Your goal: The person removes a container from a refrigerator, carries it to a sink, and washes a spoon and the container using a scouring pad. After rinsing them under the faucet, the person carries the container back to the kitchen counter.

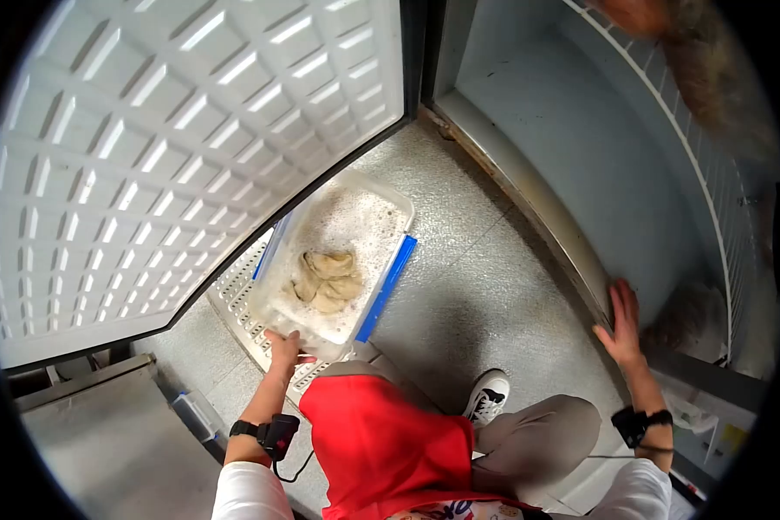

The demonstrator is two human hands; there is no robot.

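Left hand [284,348]: fingers clasping tub [342,260] rim, 6 o'clock.
Right hand [621,322]: lying open, empty, on freezer sill [529,199], 3 o'clock.

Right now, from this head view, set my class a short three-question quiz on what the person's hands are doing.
1. True or false: the left hand grips the rim of the clear tub.
2. What does the right hand rest on? A) the freezer's lower edge B) a shoe C) the door
3. Fill in: the white tray under the tub is full of small ___.
Key: 1 true; 2 A; 3 holes.
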